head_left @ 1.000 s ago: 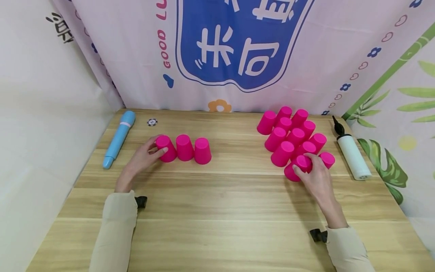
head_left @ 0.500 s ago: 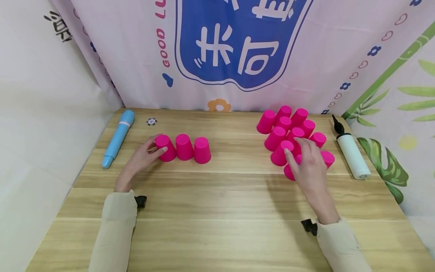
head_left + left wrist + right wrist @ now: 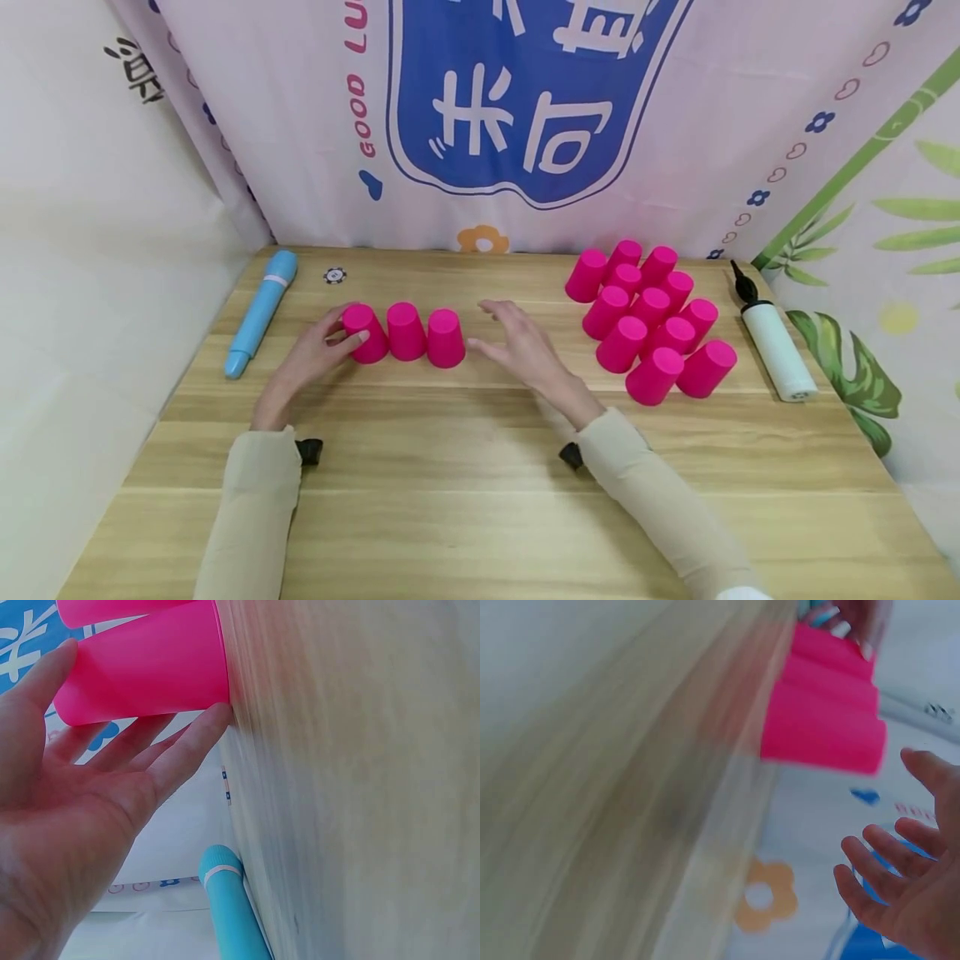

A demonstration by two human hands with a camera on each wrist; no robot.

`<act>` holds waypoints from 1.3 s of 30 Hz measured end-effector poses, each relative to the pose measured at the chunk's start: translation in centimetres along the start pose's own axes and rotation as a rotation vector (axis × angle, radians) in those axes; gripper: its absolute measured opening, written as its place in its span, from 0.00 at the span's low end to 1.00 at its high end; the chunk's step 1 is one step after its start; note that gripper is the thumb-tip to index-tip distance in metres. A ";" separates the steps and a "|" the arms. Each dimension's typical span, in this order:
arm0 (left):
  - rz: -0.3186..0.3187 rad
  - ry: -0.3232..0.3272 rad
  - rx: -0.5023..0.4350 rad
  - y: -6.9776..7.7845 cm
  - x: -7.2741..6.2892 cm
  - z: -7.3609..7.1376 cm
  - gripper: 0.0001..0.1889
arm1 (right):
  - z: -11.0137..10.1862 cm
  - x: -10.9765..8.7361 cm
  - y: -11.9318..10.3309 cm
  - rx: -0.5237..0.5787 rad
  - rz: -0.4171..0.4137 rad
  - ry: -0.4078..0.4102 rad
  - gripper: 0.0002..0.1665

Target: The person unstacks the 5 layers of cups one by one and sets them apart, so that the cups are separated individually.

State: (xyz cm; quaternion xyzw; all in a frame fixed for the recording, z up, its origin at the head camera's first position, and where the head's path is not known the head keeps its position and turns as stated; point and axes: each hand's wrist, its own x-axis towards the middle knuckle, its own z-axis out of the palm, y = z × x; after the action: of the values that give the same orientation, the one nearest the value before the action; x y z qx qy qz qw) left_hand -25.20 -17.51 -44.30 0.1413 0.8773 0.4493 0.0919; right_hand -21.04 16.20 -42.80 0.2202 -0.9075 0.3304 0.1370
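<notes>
Three pink cups stand upside down in a row at the table's left middle. My left hand [image 3: 318, 346] holds the leftmost cup [image 3: 365, 335], thumb on its near side and fingers behind; the left wrist view shows that cup [image 3: 146, 667] between thumb and fingertips. Beside it are the middle cup [image 3: 406, 332] and the right-hand cup [image 3: 446, 339]. My right hand [image 3: 525, 350] is just right of that last cup, thumb and fingers spread and holding nothing. In the right wrist view a small gap separates the hand [image 3: 907, 885] from the cup [image 3: 821, 731].
Several more upside-down pink cups [image 3: 654, 377] stand grouped at the right. A light-blue stick-shaped object [image 3: 261, 315] lies at the left edge, near a small poker chip [image 3: 334, 275]. A white hand pump [image 3: 778, 350] lies at the right. A printed cloth [image 3: 322, 167] hangs behind.
My right hand has left the cup group on the right and moved left across the table to the row of three. The left hand has stayed at the leftmost cup.
</notes>
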 end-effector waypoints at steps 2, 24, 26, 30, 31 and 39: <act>-0.006 0.000 0.001 0.0 -0.1 0.0 0.38 | 1.3 0.9 -0.5 0.039 0.036 -0.057 0.38; -0.034 -0.014 -0.021 1.6 -0.3 0.0 0.35 | 4.0 2.4 -1.2 0.027 0.180 -0.083 0.36; -0.030 -0.009 -0.018 0.9 -0.2 0.1 0.36 | 3.6 2.2 -1.1 0.027 0.194 -0.084 0.36; -0.014 -0.001 -0.021 0.1 0.1 0.2 0.36 | 2.5 1.8 -0.4 0.023 0.209 -0.064 0.35; -0.011 0.001 -0.025 0.0 0.2 0.2 0.36 | 2.2 1.7 -0.1 0.020 0.213 -0.054 0.35; -0.019 -0.004 -0.020 -0.1 0.2 0.1 0.36 | -0.5 1.2 3.1 0.006 0.346 0.046 0.36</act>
State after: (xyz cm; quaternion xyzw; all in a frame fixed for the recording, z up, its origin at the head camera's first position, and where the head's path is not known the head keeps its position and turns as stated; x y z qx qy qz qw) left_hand -25.39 -17.48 -44.46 0.1329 0.8739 0.4570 0.0991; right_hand -23.57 18.27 -43.67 0.0534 -0.9276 0.3565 0.0982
